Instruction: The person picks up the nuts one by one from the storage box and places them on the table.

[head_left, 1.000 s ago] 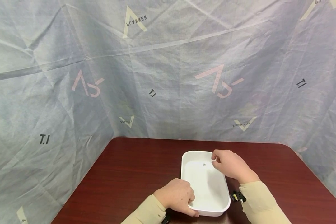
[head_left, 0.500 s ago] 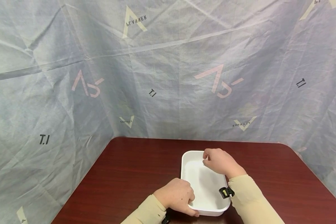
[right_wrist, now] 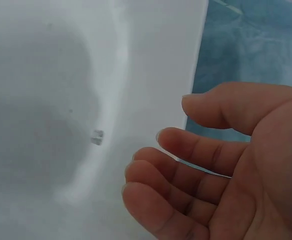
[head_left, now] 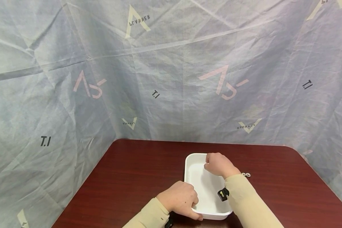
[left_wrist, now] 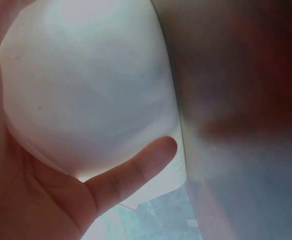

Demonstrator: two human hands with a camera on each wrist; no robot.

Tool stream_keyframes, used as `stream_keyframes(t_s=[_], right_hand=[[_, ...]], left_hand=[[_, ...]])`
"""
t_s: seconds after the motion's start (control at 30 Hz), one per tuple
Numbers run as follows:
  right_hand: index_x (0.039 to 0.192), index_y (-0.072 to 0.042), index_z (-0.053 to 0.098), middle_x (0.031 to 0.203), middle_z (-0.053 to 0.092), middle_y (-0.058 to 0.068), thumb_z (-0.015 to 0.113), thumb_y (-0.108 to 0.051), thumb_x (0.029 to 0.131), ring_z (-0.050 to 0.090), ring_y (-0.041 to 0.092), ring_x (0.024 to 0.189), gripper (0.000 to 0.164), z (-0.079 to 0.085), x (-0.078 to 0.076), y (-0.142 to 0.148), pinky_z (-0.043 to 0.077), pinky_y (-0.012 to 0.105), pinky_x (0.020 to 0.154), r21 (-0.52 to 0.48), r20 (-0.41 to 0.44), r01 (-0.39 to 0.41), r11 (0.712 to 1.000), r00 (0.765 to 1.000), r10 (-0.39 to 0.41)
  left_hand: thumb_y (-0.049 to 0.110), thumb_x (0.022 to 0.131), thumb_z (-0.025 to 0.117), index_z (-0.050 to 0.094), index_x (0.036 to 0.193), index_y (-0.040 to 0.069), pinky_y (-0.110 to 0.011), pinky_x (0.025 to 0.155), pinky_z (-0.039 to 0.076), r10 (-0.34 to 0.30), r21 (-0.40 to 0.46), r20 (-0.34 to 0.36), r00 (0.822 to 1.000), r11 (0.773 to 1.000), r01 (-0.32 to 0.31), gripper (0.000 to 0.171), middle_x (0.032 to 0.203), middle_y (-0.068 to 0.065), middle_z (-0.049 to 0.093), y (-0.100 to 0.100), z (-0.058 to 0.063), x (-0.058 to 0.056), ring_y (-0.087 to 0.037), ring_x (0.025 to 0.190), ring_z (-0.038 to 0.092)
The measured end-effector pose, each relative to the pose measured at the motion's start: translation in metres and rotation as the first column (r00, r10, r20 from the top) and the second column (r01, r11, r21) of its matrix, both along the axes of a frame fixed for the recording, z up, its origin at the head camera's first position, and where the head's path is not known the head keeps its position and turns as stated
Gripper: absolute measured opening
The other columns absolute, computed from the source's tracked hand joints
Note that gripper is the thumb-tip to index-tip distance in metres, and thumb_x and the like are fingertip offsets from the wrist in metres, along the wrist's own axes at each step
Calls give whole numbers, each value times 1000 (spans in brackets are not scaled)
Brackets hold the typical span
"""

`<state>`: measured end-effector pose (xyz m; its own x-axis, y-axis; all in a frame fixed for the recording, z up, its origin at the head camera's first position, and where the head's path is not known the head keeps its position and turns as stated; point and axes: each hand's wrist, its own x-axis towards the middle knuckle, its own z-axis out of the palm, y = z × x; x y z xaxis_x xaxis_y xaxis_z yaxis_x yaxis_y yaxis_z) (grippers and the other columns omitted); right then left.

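Observation:
A white rectangular tray [head_left: 209, 193] with rounded corners stands on the table. My left hand [head_left: 179, 200] grips its near left corner, fingers over the rim and thumb along the outside; the left wrist view shows that thumb [left_wrist: 136, 172] against the tray's outer wall [left_wrist: 101, 90]. Over the far right part of the tray is my right hand [head_left: 218, 165], its fingers loosely bent and holding nothing. A small clear, shiny piece [right_wrist: 97, 137] lies in the tray a short way from the right fingertips [right_wrist: 136, 192]; in the head view the right hand hides it.
Two small white rings [head_left: 246, 174] lie on the dark red wooden table [head_left: 142, 167], just right of my right wrist. A grey printed sheet [head_left: 171, 79] hangs behind the table and along its sides. A black strap device [head_left: 223, 194] sits at my right wrist.
My right hand has moved left from the tray's right rim to over its inside, covering the small piece in the head view. The white rings now show. My left hand stays put.

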<state>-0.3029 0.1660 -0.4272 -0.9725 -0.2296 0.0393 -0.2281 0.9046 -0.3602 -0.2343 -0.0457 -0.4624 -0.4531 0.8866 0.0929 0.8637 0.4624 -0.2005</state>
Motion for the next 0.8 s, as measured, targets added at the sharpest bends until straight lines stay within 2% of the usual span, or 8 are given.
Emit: stream_keyframes(t_s=[0.13, 0.47, 0.8], right_hand=[[76, -9, 56, 64, 44, -1, 65, -11, 84, 40, 16, 57, 11, -8, -5, -5, 35, 34, 56, 12, 17, 16, 1000, 1000, -16], [83, -7, 60, 76, 57, 6, 67, -11, 85, 51, 23, 66, 9, -19, -11, -10, 46, 40, 64, 85, -2, 61, 994, 998, -62], [72, -9, 57, 69, 55, 5, 67, -8, 83, 50, 22, 62, 15, -25, -9, -11, 45, 37, 58, 116, -13, 59, 991, 998, -58]], left_hand=[[76, 76, 66, 42, 46, 33, -21, 45, 30, -3, 9, 5, 1000, 1000, 3, 57, 50, 18, 38, -1, -1, 0, 0, 49, 37], [76, 76, 66, 43, 46, 33, -21, 45, 31, 2, 8, 21, 1000, 1000, -3, 58, 49, 18, 38, 0, -1, -2, 0, 49, 37], [76, 76, 67, 42, 45, 33, -20, 45, 30, -6, 17, 13, 1000, 1000, 6, 58, 49, 18, 38, 0, -2, -1, 0, 49, 37]])
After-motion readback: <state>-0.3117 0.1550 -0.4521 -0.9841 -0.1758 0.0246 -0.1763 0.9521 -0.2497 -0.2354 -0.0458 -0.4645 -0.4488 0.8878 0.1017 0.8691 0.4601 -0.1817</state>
